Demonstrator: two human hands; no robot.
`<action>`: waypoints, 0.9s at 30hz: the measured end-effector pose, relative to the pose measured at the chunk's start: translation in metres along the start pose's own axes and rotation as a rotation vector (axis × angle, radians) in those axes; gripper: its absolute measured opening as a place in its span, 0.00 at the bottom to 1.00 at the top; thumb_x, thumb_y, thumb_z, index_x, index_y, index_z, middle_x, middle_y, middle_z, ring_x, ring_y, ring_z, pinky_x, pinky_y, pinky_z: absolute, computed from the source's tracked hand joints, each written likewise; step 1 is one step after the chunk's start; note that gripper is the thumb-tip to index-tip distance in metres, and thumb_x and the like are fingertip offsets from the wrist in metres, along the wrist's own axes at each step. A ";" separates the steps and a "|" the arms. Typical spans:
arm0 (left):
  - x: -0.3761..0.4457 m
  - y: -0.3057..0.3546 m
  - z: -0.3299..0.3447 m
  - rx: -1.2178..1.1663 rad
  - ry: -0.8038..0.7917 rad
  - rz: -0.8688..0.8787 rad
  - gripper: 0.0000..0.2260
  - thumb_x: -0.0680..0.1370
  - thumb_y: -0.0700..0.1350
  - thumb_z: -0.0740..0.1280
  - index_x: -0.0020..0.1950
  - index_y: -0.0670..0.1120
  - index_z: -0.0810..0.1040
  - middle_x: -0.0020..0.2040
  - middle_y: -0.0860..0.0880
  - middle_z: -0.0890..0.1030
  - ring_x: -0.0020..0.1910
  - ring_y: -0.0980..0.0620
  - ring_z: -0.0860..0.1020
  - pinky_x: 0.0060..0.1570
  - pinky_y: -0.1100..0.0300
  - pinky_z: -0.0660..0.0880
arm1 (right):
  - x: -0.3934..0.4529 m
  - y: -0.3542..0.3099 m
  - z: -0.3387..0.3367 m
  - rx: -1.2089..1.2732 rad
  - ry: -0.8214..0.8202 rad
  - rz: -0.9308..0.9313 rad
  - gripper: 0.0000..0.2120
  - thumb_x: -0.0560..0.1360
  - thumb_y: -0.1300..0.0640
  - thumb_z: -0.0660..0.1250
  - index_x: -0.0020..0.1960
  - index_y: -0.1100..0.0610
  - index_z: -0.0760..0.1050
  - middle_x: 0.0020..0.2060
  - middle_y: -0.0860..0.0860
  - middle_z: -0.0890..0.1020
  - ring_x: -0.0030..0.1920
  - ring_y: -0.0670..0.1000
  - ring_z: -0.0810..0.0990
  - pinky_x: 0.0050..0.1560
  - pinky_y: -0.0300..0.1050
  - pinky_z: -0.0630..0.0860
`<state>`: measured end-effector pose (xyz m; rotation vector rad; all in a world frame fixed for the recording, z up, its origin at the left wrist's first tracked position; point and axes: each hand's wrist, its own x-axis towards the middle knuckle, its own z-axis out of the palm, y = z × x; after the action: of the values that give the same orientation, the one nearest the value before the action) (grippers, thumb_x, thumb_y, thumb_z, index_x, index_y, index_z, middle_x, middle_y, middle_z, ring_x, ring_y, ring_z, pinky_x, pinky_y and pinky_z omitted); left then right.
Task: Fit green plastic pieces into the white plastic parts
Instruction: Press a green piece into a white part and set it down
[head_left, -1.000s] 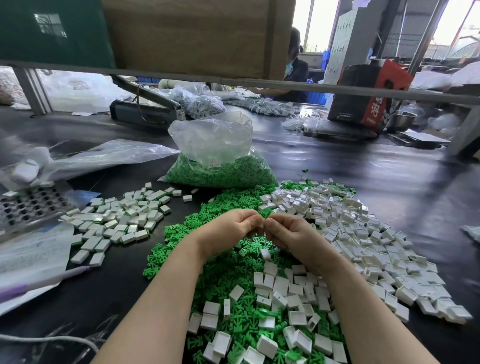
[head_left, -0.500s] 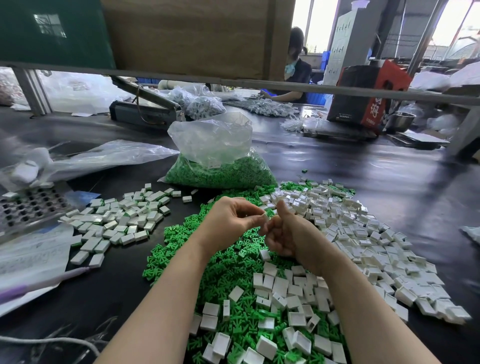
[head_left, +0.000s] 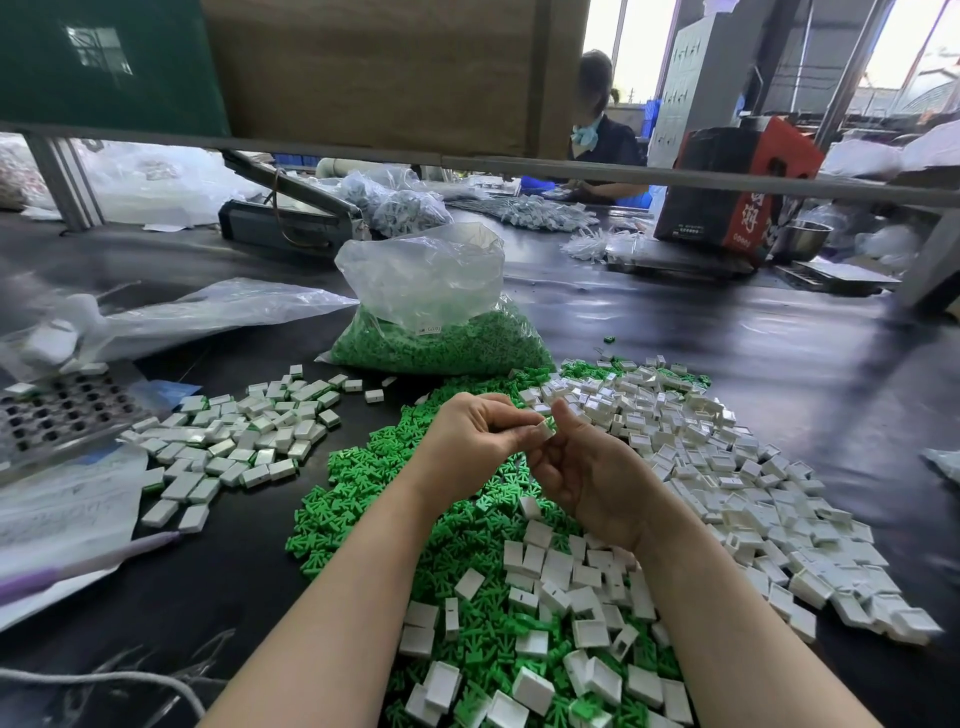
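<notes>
My left hand (head_left: 475, 441) and my right hand (head_left: 582, 467) meet above a heap of loose green plastic pieces (head_left: 363, 493). Between their fingertips they pinch one small white plastic part (head_left: 545, 428) with a bit of green showing at it. A large spread of empty white plastic parts (head_left: 727, 467) lies to the right and in front. More white parts (head_left: 545, 597) lie mixed on the green heap near my forearms. A group of white parts with green showing (head_left: 244, 436) lies on the left.
A clear bag half full of green pieces (head_left: 441, 332) stands behind the heap. A perforated metal tray (head_left: 57, 410), papers (head_left: 62, 514) and an empty plastic bag (head_left: 197, 312) lie at the left. Another person (head_left: 597, 124) works at the far side, next to a red-and-black box (head_left: 737, 187).
My hands have risen from the green heap and turned. They now hold the white part up between the fingertips, with my right thumb raised beside it.
</notes>
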<state>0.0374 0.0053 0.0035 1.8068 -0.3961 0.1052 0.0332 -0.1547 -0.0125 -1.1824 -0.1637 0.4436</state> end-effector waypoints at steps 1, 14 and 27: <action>0.000 0.000 0.000 -0.002 0.002 0.000 0.07 0.74 0.38 0.73 0.52 0.40 0.85 0.39 0.50 0.78 0.39 0.49 0.76 0.44 0.49 0.77 | 0.000 0.000 0.000 -0.008 0.003 0.000 0.19 0.74 0.40 0.64 0.43 0.57 0.80 0.33 0.50 0.78 0.31 0.44 0.73 0.30 0.32 0.73; 0.000 -0.001 0.004 -0.061 -0.034 -0.059 0.03 0.77 0.39 0.70 0.48 0.43 0.83 0.42 0.44 0.83 0.43 0.54 0.81 0.50 0.58 0.78 | 0.001 0.002 -0.002 -0.011 -0.033 -0.049 0.20 0.74 0.40 0.64 0.46 0.58 0.79 0.32 0.49 0.75 0.31 0.45 0.71 0.31 0.35 0.70; -0.002 0.001 0.012 -0.039 0.014 -0.066 0.06 0.77 0.34 0.64 0.40 0.41 0.76 0.31 0.49 0.78 0.32 0.52 0.77 0.38 0.58 0.76 | 0.004 0.005 0.000 -0.163 -0.028 -0.065 0.27 0.74 0.38 0.62 0.57 0.62 0.73 0.32 0.49 0.74 0.32 0.45 0.69 0.32 0.38 0.63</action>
<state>0.0338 -0.0060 0.0007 1.7776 -0.3265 0.0634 0.0360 -0.1516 -0.0175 -1.3269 -0.2661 0.3952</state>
